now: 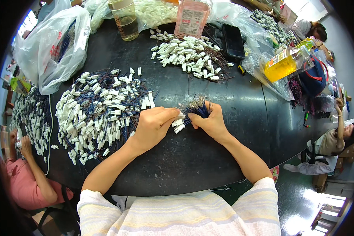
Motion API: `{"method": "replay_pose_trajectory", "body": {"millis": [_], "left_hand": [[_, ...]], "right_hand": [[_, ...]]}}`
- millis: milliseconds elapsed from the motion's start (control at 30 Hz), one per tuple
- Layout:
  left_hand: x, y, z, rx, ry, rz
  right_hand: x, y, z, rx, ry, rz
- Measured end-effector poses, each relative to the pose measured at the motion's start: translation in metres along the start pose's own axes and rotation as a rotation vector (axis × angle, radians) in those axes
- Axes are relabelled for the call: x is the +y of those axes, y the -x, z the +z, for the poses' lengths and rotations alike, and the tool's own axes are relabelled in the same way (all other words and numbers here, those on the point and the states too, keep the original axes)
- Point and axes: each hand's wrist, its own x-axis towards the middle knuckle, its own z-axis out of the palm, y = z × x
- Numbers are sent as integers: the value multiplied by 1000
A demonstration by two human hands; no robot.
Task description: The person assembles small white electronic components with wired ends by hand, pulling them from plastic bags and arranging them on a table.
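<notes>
Many dark wires (200,111) fill the clenched right hand (213,123); the left hand (155,122) pinches beside white connectors (179,128), its hold unclear.

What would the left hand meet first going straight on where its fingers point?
Probably the bundle of dark blue wires held in the right hand, just beyond the left hand; exact depth is unclear.
</notes>
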Motion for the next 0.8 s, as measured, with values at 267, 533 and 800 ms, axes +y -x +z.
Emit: {"method": "replay_pose_trajectory", "body": {"millis": [267, 533, 800], "left_hand": [[-2, -3, 0, -35, 37, -47], [-37, -61, -24, -68, 105, -430], [-95, -102, 5, -3, -453, -235]], "right_hand": [[6, -3, -1, -74, 48, -28], [-4, -2, -7, -36, -138, 13], [-4, -3, -7, -39, -142, 14]]}}
